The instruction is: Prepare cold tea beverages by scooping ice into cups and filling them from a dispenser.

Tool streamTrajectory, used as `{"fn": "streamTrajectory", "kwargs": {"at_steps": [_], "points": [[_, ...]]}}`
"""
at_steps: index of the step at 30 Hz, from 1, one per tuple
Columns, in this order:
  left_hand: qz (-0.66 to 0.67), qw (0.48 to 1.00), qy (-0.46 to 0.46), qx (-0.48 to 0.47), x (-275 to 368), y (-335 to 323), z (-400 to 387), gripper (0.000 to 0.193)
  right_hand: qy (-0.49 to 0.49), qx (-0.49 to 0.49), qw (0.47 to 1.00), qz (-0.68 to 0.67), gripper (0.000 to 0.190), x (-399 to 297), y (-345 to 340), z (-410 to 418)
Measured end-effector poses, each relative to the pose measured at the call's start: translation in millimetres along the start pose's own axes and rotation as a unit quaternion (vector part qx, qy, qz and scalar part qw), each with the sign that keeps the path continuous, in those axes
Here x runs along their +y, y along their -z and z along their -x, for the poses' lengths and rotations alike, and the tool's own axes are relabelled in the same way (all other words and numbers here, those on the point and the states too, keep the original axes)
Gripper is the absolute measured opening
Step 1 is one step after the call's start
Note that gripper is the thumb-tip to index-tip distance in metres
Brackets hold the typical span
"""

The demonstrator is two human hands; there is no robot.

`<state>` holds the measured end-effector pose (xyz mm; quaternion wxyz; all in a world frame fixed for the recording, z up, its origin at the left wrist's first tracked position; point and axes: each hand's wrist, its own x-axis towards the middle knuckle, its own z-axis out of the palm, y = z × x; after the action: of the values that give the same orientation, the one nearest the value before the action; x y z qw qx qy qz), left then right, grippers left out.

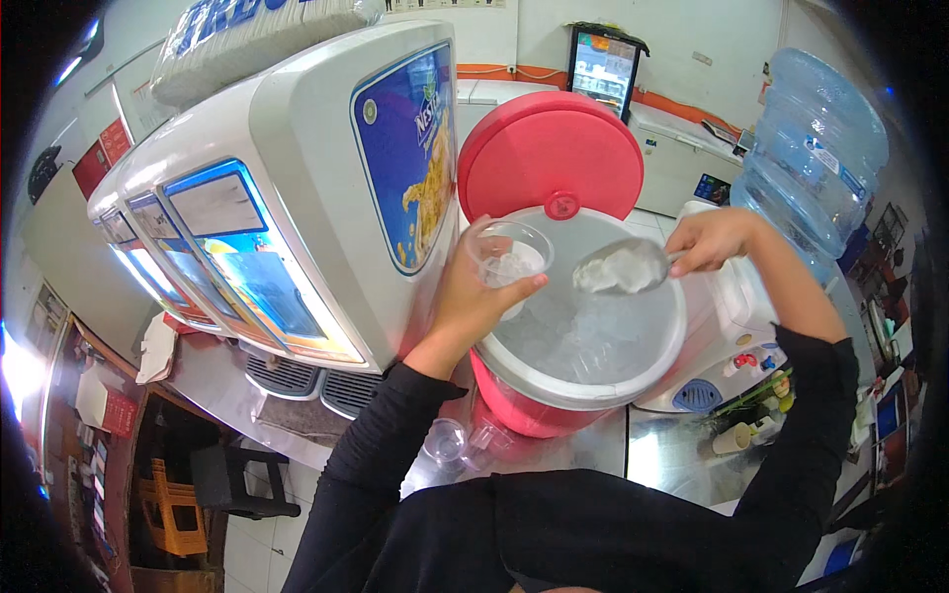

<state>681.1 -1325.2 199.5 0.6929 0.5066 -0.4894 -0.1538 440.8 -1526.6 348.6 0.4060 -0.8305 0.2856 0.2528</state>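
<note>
My left hand is wrapped around a clear plastic cup with some ice in its bottom. In my right hand is the handle of a metal scoop, which carries a heap of ice. Both hands are above a round red ice bucket with a pale inner wall and rim. Loose ice lies inside the bucket. Its red lid leans upright at the far rim. The scoop is to the right of the cup, apart from it.
A Nestlé drink dispenser stands close on the left. To the right is a water dispenser with a large blue bottle. Clear plastic cups sit at the counter's near edge. A paper cup lies right of the bucket.
</note>
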Motion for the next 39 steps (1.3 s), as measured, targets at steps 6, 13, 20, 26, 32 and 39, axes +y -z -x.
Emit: {"fn": "streamTrajectory", "kwargs": {"at_steps": [6, 13, 20, 26, 32, 39], "points": [[-0.099, 0.986, 0.042, -0.125, 14.2, -22.4, 6.1, 0.093, -0.04, 0.082, 0.97, 0.225, 0.029, -77.2, 10.7, 37.1], [-0.005, 0.991, 0.062, -0.116, 2.3, -30.5, 13.5, 0.09, -0.078, 0.282, 0.76, 0.58, 0.024, -154.3, -34.7, 53.2], [0.059, 0.99, 0.084, -0.092, 24.2, -13.9, 14.9, 0.087, -0.068, 0.293, 0.808, 0.507, 0.024, -116.2, -11.8, 24.8], [0.102, 0.992, 0.039, -0.062, 60.0, 24.1, 42.7, 0.094, 0.103, 0.175, 0.776, 0.598, 0.018, -26.3, -42.6, -134.9], [-0.011, 0.99, 0.081, -0.114, 73.8, 62.2, 79.8, 0.101, 0.182, 0.165, 0.751, 0.613, 0.019, 25.9, -86.6, -274.2], [-0.111, 0.962, 0.247, 0.019, 16.1, 150.9, 206.4, 0.106, 0.209, 0.017, 0.795, 0.569, 0.028, -0.1, -105.3, -277.9]]}}
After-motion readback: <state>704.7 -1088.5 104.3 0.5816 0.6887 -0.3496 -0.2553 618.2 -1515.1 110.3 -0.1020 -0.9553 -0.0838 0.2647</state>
